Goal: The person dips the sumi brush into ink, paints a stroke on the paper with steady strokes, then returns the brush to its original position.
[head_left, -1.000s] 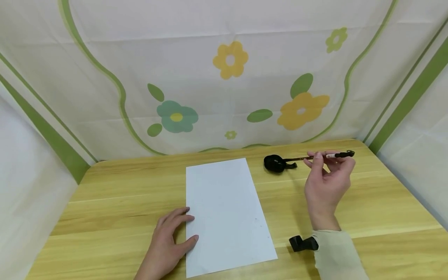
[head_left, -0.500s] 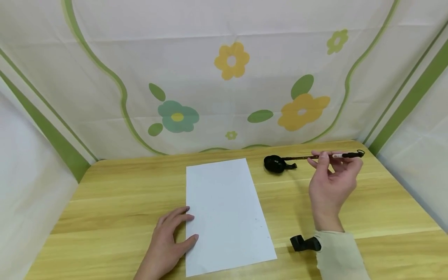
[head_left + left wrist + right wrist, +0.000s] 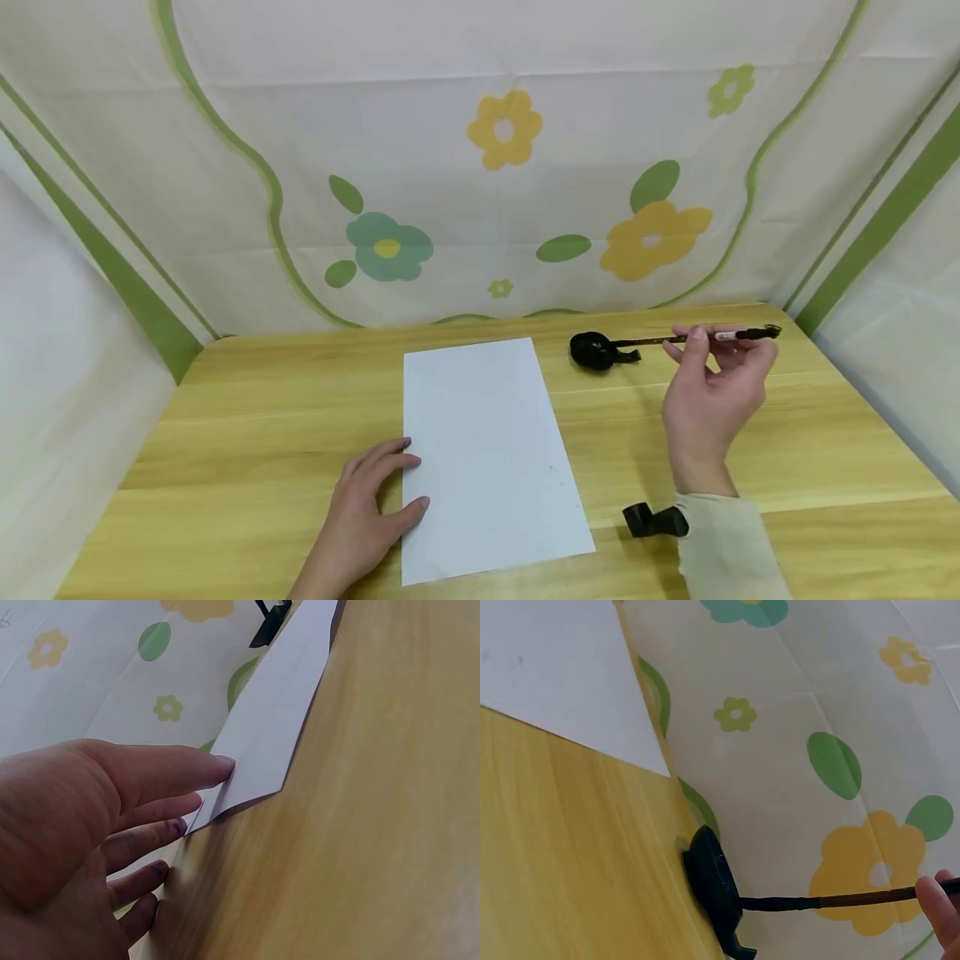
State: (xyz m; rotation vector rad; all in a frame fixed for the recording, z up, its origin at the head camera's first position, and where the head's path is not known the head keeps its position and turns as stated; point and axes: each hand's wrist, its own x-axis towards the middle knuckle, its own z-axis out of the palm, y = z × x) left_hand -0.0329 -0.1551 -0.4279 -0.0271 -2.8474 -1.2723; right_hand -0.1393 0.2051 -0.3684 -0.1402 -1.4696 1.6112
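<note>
A sheet of white paper lies on the wooden table. My left hand rests at its left edge, fingers spread and lightly bent. In the left wrist view the thumb lies on the sheet, whose near edge lifts slightly off the wood. To the right, my right hand pinches a calligraphy brush by its brown handle, held nearly level. The dark bristles reach the rim of a small black ink dish with a short handle, beyond the paper's right side.
A white curtain with printed flowers stands along the table's back edge. Small grey specks mark the paper's right side. A black wrist mount juts from the right sleeve over the wood.
My right hand has drawn the brush a little to the right, its bristles staying at the ink dish. The left hand holds its place on the paper. The head view has shifted slightly.
</note>
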